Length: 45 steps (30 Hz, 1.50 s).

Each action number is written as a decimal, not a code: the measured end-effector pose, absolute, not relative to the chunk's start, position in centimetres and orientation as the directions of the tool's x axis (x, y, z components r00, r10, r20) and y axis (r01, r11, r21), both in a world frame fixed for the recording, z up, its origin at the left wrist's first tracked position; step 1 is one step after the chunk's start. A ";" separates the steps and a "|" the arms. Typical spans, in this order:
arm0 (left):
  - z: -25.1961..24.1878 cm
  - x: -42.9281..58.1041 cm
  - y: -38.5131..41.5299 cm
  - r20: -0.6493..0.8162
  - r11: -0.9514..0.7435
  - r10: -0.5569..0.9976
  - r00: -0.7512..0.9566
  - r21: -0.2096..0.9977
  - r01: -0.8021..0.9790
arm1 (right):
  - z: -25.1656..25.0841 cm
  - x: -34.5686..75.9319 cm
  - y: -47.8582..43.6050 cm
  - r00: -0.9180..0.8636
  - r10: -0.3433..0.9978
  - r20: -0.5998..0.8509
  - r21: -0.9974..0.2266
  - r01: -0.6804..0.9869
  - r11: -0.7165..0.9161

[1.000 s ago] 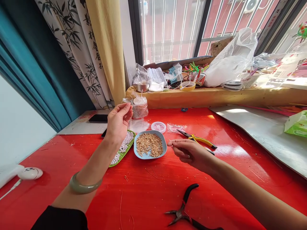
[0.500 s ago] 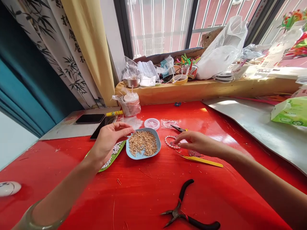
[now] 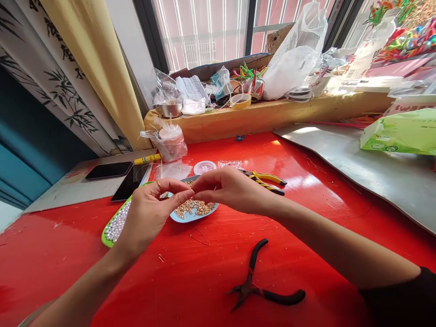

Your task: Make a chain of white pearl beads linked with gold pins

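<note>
Red surface [image 3: 190,281] below a barred window [image 3: 200,36], two hands meeting tip to tip

Left hand [image 3: 148,213] and right hand [image 3: 236,190] come together over a light-blue dish [image 3: 185,220] of gold beads [image 3: 185,209], hiding part of it from view. The fingers [image 3: 182,196] of both hands curve inward, thumb and forefinger close at the tips; I cannot tell whether they are fully closed or have hold of anything, as whatever lies between is too small to see. A gold ring [image 3: 158,184] sits on the left hand.

That hand also covers part of a green tray [image 3: 107,242] filled with pale pearl beads [image 3: 117,225]. Farther back lie a black phone [image 3: 108,170], a dark flat device [image 3: 127,184] and a yellow tube [image 3: 147,159], beside a plastic-wrapped cup [image 3: 172,141]. Behind the dish are a clear round lid [image 3: 204,166] and a small clear packet [image 3: 230,164]; just past the right hand rest yellow-and-black pliers [image 3: 267,178]. Nearer the person, black-handled pliers [image 3: 245,288] lie spread open, apart from both hands.

Along the ledge [image 3: 211,126] stand a metal bowl [image 3: 170,111], a roll of tape [image 3: 240,105] and a white plastic bag [image 3: 289,72]; a grey board [image 3: 361,172] bearing a green package [image 3: 402,134] takes up the right side
</note>
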<state>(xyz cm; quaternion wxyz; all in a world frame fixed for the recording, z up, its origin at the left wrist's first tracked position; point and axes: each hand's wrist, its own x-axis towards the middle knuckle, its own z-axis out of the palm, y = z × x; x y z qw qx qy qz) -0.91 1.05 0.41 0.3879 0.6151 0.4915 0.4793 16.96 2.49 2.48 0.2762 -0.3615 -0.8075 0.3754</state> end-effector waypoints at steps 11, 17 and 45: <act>0.8 -0.7 1.3 0.150 -0.176 0.984 0.101 0.918 0.356 | 2.1 17.4 2.6 -0.566 0.816 0.112 -0.884 0.318 0.342; 1.0 -1.0 2.0 0.103 -0.224 0.954 0.281 0.869 0.441 | 1.8 18.0 2.9 -0.592 0.805 0.029 -0.931 0.277 0.238; -2.4 -9.8 8.2 -0.002 -0.336 0.907 0.422 0.602 0.724 | -1.6 17.4 5.0 -0.518 0.803 -0.293 -0.935 0.330 -0.128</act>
